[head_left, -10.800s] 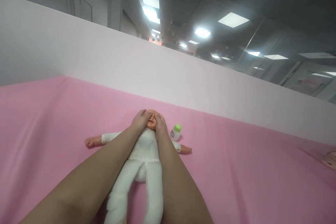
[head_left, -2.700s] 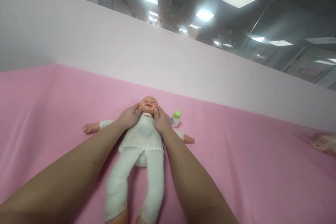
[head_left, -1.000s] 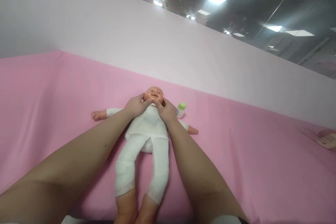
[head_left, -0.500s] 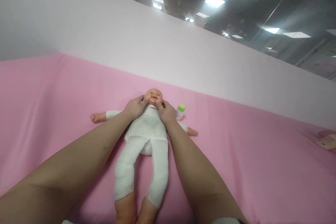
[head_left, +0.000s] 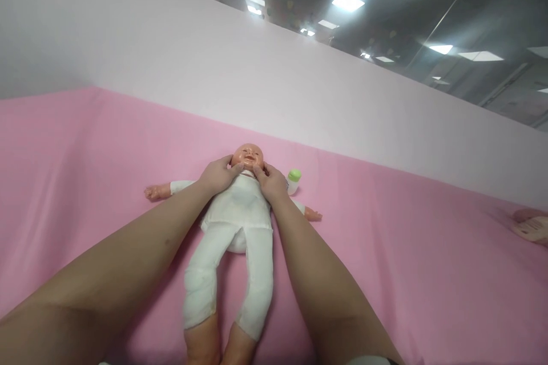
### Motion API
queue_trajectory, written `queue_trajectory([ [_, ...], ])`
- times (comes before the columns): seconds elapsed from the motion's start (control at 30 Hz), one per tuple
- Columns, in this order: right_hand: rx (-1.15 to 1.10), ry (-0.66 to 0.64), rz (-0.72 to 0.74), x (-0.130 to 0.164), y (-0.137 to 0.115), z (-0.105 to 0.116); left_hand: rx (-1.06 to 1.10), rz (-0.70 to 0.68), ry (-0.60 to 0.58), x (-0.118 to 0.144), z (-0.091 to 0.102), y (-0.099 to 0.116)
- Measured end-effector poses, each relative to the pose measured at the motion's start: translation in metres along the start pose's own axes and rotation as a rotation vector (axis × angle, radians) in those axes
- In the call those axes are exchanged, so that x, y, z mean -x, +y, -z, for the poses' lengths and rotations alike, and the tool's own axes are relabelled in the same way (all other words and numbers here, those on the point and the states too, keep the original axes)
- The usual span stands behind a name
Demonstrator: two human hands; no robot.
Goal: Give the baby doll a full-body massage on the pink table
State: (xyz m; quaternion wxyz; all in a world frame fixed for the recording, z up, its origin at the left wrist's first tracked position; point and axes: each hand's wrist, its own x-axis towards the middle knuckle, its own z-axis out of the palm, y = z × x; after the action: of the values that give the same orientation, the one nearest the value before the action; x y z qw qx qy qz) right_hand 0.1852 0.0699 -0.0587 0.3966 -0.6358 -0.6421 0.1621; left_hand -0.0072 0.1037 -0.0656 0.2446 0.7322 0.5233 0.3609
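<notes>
A baby doll (head_left: 240, 205) with a white cloth body lies on its back on a pink sheet, its head toward the white wall. My left hand (head_left: 219, 174) cups one side of the doll's head, thumb at the jaw. On the other side my right hand (head_left: 271, 180) mirrors it, with its thumb by the chin. Both sets of fingers curl behind the head and are partly hidden. The doll's arms stretch out to either side beneath my wrists. Just right of my right hand is a small bottle (head_left: 293, 181) with a green cap.
The pink sheet (head_left: 411, 251) spreads across the whole surface, with soft folds. A white wall (head_left: 214, 68) rises behind the doll's head. At the far right edge lies a pink and beige object (head_left: 531, 225), cut off by the frame. Ceiling lights show above the wall.
The doll's head has tipped slightly, and both thumbs sit a little differently along its jaw. Everything else only shifts slightly left with the camera.
</notes>
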Motion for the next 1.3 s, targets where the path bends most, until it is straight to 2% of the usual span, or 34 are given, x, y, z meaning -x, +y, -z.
queue_trajectory([
  [0.13, -0.035, -0.005, 0.039, -0.001, 0.006, 0.0, 0.061, -0.007, 0.006, -0.004, -0.003, -0.007],
  [0.3, -0.039, 0.052, 0.014, -0.002, 0.01, -0.006, 0.04, -0.013, 0.025, -0.004, -0.004, -0.009],
  [0.53, 0.022, 0.038, -0.017, 0.0, 0.003, -0.005, -0.029, -0.01, -0.015, 0.004, 0.001, 0.005],
  [0.73, -0.018, 0.028, -0.041, 0.001, -0.002, -0.006, -0.037, 0.022, -0.035, 0.007, 0.003, 0.011],
  [1.1, -0.033, 0.026, 0.016, -0.002, 0.011, -0.007, 0.053, -0.009, -0.004, 0.001, -0.002, -0.002],
  [1.3, -0.069, 0.095, 0.02, -0.003, 0.015, -0.012, 0.04, -0.006, 0.017, -0.004, -0.006, -0.006],
])
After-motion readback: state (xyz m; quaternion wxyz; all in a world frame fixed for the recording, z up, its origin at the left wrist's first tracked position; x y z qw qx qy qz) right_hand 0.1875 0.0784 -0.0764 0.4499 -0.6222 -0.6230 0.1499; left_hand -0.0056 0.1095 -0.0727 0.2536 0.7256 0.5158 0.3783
